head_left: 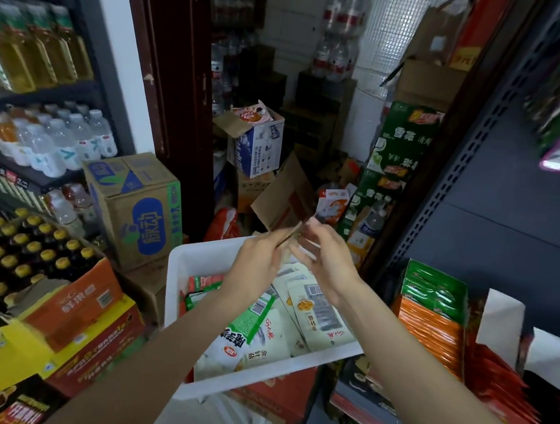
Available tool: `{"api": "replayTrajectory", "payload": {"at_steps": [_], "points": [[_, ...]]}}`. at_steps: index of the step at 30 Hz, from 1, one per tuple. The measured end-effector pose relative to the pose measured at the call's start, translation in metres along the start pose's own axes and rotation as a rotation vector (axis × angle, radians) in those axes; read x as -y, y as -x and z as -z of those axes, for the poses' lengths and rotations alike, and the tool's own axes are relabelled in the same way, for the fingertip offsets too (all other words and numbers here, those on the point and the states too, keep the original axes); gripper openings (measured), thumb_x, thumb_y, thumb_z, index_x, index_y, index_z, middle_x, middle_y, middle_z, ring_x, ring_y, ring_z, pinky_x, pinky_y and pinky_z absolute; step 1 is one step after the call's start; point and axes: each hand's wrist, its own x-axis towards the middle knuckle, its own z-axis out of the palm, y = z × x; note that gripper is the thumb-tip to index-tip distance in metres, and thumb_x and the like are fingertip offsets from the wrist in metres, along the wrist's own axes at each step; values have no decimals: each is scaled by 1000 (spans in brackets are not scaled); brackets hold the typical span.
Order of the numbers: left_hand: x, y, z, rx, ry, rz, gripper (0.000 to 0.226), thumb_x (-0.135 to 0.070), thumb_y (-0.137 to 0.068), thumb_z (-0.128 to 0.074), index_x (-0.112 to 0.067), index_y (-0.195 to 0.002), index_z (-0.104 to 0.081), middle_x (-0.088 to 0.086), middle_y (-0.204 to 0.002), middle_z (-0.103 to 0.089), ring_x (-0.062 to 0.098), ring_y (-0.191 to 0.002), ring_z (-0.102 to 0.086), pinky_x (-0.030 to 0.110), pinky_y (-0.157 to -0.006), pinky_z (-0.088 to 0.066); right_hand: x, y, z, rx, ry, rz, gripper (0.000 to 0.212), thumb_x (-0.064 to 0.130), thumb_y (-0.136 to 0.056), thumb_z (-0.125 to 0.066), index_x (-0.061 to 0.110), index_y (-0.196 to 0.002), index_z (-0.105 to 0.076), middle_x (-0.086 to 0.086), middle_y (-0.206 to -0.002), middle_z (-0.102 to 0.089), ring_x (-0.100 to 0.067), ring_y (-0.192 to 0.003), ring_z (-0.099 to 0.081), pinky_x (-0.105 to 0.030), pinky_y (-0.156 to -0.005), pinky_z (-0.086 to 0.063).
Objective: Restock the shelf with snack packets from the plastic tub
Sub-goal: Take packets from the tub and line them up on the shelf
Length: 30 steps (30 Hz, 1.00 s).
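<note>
While both hands meet above the far end of the white rectangular plastic tub (pixel 177 270), the left hand (pixel 260 261) and the right hand (pixel 326 266) together pinch a small thin brownish packet (pixel 290 235), blurred, each grip narrow on it. The tub holds cream-and-green snack packets (pixel 316 314) lying loose, barcodes up, with Chinese print too small to read surely. Just right of it, the dark metal shelf (pixel 500 185) carries upright rows of green and orange sachets (pixel 433 305) and red ones beside them. To the left stand a brown cardboard carton with a blue logo (pixel 135 204), an open orange case of yellow-capped dark bottles (pixel 28 256), and racks of clear drink bottles (pixel 49 141). Green beer cartons (pixel 397 154) are stacked behind.
</note>
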Motion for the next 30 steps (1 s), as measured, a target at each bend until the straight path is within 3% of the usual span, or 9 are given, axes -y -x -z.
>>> {"api": "replayTrajectory", "payload": {"at_steps": [2,5,6,9,11,15,18,24,30], "points": [[-3,-9,5,-19,1,57,30,-4,-94,-47,-8,-120,-60,12,-104,-68,29,-98,-61,22,-70,-36,0,4,19,11,168,11,25,34,-94,-53,13,-107,-57,-5,-113,-58,-19,-112,-55,-24,-84,-50],[-17,-22,6,48,116,151,24,-6,-94,-51,-6,-115,-63,5,-105,-68,19,-93,-62,20,-66,-38,1,9,59,-129,760,144,77,37,-75,-76,22,-138,-34,2,-132,-40,-15,-127,-35,-35,-103,-37],[-25,-26,4,89,199,171,23,-5,-93,-53,-7,-113,-63,0,-101,-68,13,-87,-61,18,-63,-40,3,11,72,-148,791,161,85,34,-70,-81,22,-139,-33,1,-135,-40,-15,-128,-36,-37,-105,-36],[-53,-36,-14,207,367,247,26,-5,-87,-63,-16,-109,-54,-11,-90,-60,0,-76,-56,13,-58,-42,15,29,106,-63,571,131,47,14,-73,-79,15,-115,-58,-5,-118,-64,-11,-101,-63,-23,-82,-54],[-73,-41,-33,213,446,326,29,-10,-81,-71,-15,-100,-51,-7,-89,-60,5,-76,-58,21,-60,-46,25,45,130,-77,552,120,24,10,-79,-73,14,-103,-67,-6,-102,-71,-17,-85,-68,-29,-71,-59],[-120,-37,-85,189,896,528,14,-11,-80,-72,-7,-90,-63,15,-96,-70,32,-89,-66,42,-82,-52,39,74,186,-236,422,152,17,9,-82,-70,16,-97,-69,0,-97,-72,-17,-85,-69,-26,-63,-58],[-161,-23,-131,249,1193,611,19,-18,-87,-65,-6,-102,-66,12,-101,-71,28,-92,-67,41,-86,-51,47,99,232,-361,300,167,18,12,-82,-70,17,-99,-67,-1,-100,-72,-15,-84,-69,-33,-69,-57],[-247,12,-226,573,927,447,23,-29,-95,-53,-18,-112,-62,3,-111,-69,23,-100,-66,44,-91,-51,61,164,338,-520,171,153,21,10,-84,-67,14,-105,-66,-2,-100,-72,-19,-86,-69,-33,-69,-56],[-334,41,-303,469,785,296,13,-10,-93,-56,-18,-101,-64,6,-109,-66,16,-92,-63,26,-79,-52,72,221,439,-594,182,126,16,10,-87,-65,14,-102,-65,0,-92,-70,-14,-75,-67,-27,-56,-52]]}}
